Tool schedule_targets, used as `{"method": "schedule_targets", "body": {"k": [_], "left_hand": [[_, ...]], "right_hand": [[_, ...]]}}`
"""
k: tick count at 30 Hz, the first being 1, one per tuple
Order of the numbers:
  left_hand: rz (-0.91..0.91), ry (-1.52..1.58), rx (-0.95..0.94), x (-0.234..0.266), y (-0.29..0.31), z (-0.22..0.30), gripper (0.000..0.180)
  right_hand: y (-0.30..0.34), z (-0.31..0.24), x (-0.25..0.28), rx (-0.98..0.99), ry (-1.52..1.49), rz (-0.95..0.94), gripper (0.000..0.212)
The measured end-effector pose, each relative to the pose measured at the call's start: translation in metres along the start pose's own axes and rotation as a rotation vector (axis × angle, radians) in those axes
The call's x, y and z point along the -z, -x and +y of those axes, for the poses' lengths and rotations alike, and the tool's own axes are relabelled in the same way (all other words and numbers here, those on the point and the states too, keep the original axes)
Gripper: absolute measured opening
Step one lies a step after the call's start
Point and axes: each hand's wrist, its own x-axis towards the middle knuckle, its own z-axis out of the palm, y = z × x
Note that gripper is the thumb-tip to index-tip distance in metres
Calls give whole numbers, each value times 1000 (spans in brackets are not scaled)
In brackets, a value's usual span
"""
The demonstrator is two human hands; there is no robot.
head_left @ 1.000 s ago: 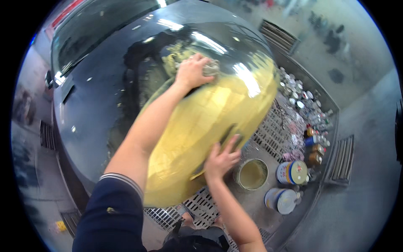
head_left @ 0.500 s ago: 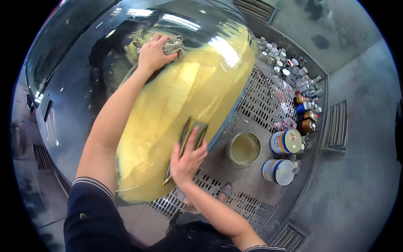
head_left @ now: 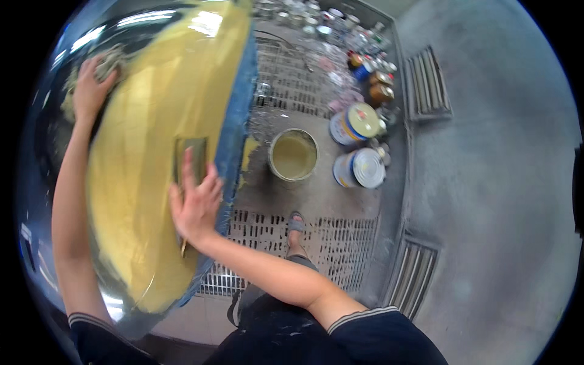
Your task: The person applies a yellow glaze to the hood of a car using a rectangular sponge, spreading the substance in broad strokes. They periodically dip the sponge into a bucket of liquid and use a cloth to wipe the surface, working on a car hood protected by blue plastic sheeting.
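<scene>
A large curved vehicle panel (head_left: 131, 201) fills the left side; a broad area of it is yellow and dull, with glossy dark paint beyond. On the dark part at the upper left, my left hand (head_left: 92, 91) is closed over a crumpled grey-green cloth (head_left: 112, 63). My right hand (head_left: 198, 207) presses a long, flat, olive sanding block (head_left: 196, 149) against the yellow area near its right edge. The fingers lie along the block, and its lower end shows beneath the palm. Whatever lies under the block is hidden.
Blue sheeting (head_left: 234, 128) borders the panel. On the floor stand an open bucket (head_left: 294, 178) of cloudy liquid and two large cans (head_left: 359, 121), (head_left: 367, 168). Bottles and small pots (head_left: 365, 70) crowd the wall. Slotted floor grating (head_left: 328, 243) lies around my sandaled foot (head_left: 295, 224).
My view has swung right, so the panel and bucket sit farther left in the picture. Both hands stay on the panel, the left with the cloth, the right with the sanding block.
</scene>
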Motion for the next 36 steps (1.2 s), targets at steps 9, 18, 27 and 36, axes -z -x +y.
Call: {"method": "schedule_targets", "body": {"k": [9,18,27,36], "left_hand": [[-59,-3,43,8,-15,26,58],[-67,172,-31,18,-17,24,64],[-66,109,80,21,-11,20,68],[-319,73,-58,64,7,34,74]], "right_hand": [[-168,32,32,-299,-96,38,75],[-52,0,20,172,-122,5,85],[-216,28,19,-197,-42,99,77],[-14,-26,5,1,33,53,86]]}}
